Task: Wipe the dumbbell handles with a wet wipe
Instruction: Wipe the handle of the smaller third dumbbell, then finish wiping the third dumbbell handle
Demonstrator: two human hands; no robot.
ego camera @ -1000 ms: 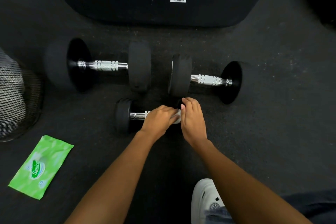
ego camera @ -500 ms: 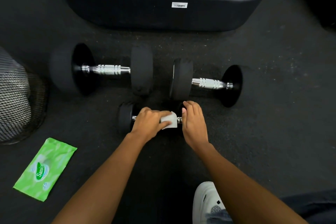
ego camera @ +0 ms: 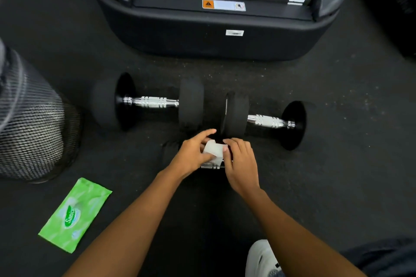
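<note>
While the small dumbbell (ego camera: 168,153) lies near on the floor, the left hand (ego camera: 191,155) pinches the wet wipe (ego camera: 212,149) just above its chrome handle (ego camera: 211,166). The right hand (ego camera: 242,164) touches the wipe's edge; I cannot tell if it grips. I'd wrap the wipe fully round the bar and twist. Farther off wait the left dumbbell (ego camera: 191,103) and the right dumbbell (ego camera: 237,117).

Dark speckled floor (ego camera: 337,186) bears a black machine base (ego camera: 213,45) and mesh bin (ego camera: 33,137).
</note>
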